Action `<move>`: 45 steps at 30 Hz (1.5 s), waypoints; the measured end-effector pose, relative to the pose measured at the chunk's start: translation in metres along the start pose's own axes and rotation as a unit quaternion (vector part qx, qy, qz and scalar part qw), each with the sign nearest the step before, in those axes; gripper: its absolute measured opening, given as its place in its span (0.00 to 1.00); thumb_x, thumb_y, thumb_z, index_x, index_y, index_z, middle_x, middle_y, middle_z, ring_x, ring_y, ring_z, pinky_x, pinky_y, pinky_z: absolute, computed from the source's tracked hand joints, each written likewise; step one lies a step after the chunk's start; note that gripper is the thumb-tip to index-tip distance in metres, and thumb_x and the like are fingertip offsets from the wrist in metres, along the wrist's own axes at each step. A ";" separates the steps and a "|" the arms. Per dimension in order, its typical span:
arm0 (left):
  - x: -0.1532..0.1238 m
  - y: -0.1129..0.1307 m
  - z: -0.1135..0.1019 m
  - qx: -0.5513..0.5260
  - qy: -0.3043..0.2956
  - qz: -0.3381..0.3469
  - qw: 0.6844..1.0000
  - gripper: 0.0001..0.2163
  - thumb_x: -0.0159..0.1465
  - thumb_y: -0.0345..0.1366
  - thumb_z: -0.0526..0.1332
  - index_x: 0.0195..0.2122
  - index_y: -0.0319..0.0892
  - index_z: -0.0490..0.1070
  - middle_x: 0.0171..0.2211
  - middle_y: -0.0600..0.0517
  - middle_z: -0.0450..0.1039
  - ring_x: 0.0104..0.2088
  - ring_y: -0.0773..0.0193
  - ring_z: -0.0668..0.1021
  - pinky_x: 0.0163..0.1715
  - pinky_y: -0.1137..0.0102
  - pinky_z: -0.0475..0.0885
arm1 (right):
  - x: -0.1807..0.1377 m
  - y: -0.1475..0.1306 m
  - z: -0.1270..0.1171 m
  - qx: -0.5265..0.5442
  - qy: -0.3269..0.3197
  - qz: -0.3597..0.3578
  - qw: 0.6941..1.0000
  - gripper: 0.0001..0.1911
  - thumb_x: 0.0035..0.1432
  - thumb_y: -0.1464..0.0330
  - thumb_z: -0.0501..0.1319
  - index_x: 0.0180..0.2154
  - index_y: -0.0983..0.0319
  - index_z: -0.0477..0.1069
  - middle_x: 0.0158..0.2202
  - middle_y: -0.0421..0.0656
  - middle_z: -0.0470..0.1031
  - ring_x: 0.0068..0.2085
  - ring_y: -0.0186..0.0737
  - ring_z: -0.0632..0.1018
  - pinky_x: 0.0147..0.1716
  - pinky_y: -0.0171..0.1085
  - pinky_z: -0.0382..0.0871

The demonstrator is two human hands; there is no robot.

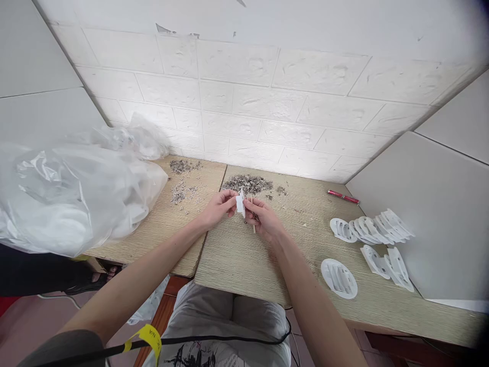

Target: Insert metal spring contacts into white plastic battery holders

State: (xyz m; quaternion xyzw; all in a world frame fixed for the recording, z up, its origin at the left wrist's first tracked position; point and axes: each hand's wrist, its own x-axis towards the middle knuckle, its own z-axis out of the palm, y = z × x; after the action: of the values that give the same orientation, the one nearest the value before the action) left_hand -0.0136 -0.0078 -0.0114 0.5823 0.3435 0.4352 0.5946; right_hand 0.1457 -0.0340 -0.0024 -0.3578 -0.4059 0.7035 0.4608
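Note:
A small white plastic part (240, 203) is held upright and seen nearly edge-on between my two hands, above the middle of the table. My left hand (221, 208) pinches it from the left with thumb and fingertips. From the right, my right hand (263, 216) closes on the same part, and a thin light-coloured stick (254, 229) pokes out below its fingers. Just behind my hands lies a heap of small metal pieces (248, 182). My fingers hide much of the part's faces.
Large clear bags (80, 188) of white parts fill the left side. Smaller metal piles (179, 192) lie on the left tabletop. Rows of round white plastic parts (372, 229), a single one (339, 278) and a red pen (343, 197) are at right. Wall and side panels enclose the table.

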 end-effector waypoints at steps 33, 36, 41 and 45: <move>0.003 -0.003 -0.002 0.009 0.004 -0.012 1.000 0.09 0.55 0.37 0.63 0.34 0.39 0.68 0.24 0.56 0.66 0.19 0.75 0.63 0.21 0.75 0.58 | 0.002 -0.001 -0.008 -0.005 0.017 -0.040 0.999 0.17 0.45 0.60 0.71 0.27 0.63 0.68 0.20 0.33 0.56 0.19 0.23 0.52 0.15 0.29 0.41; 0.003 -0.001 0.000 0.005 0.005 -0.018 1.000 0.09 0.51 0.33 0.65 0.32 0.38 0.69 0.25 0.56 0.67 0.20 0.75 0.63 0.20 0.76 0.56 | 0.001 0.000 -0.007 -0.017 0.005 -0.035 0.999 0.18 0.45 0.59 0.71 0.26 0.63 0.66 0.18 0.33 0.56 0.18 0.22 0.52 0.15 0.29 0.41; 0.003 -0.001 -0.002 -0.054 0.004 -0.042 0.998 0.10 0.46 0.31 0.68 0.27 0.38 0.67 0.22 0.57 0.65 0.20 0.76 0.61 0.18 0.77 0.53 | 0.000 -0.001 -0.004 -0.033 0.000 -0.035 0.999 0.19 0.46 0.59 0.71 0.24 0.63 0.65 0.18 0.32 0.55 0.18 0.22 0.51 0.15 0.29 0.42; 0.002 -0.001 -0.004 -0.110 -0.013 -0.060 0.992 0.13 0.45 0.33 0.70 0.26 0.38 0.65 0.22 0.58 0.62 0.18 0.78 0.59 0.17 0.78 0.49 | 0.000 -0.001 -0.003 -0.040 0.003 -0.033 0.999 0.19 0.45 0.59 0.71 0.24 0.63 0.65 0.18 0.32 0.55 0.19 0.23 0.53 0.15 0.29 0.41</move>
State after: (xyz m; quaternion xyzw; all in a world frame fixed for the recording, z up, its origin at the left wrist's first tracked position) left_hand -0.0163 -0.0039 -0.0128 0.4976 0.3204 0.4259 0.6844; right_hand 0.1490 -0.0334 -0.0027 -0.3646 -0.4437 0.6703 0.4700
